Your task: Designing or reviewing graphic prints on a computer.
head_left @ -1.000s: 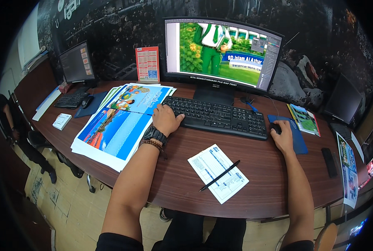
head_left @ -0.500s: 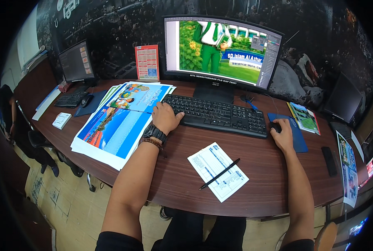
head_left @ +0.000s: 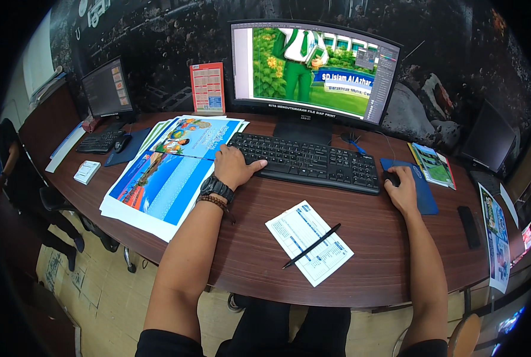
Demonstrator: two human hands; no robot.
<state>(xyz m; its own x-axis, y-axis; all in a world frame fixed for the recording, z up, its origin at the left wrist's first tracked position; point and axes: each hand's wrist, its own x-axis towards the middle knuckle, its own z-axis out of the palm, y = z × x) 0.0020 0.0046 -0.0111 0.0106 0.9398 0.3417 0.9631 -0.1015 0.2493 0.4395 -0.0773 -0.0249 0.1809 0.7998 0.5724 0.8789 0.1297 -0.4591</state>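
Note:
My left hand (head_left: 234,167) rests at the left end of a black keyboard (head_left: 313,160), its thumb stretched out along the near edge and its fingertips partly hidden. A watch and a beaded bracelet circle that wrist. My right hand (head_left: 400,187) curls over a dark computer mouse (head_left: 391,178) on a blue mouse pad (head_left: 423,191); most of the mouse is covered. Behind the keyboard stands a curved monitor (head_left: 313,71) showing a picture of a figure in green trousers on a lawn. Between my forearms a black pen (head_left: 312,246) lies across a printed form (head_left: 283,226).
Large colour prints (head_left: 164,184) are stacked left of my left arm. A red desk calendar (head_left: 208,88) stands behind them. At far left are a second monitor (head_left: 107,89) and a small paper pad (head_left: 87,172). A dark phone-like object (head_left: 469,227) lies right. Someone in dark clothes (head_left: 27,184) stands left.
The person at the far left has shifted their legs and arm. My hands stay on the keyboard and the mouse; the view has moved slightly.

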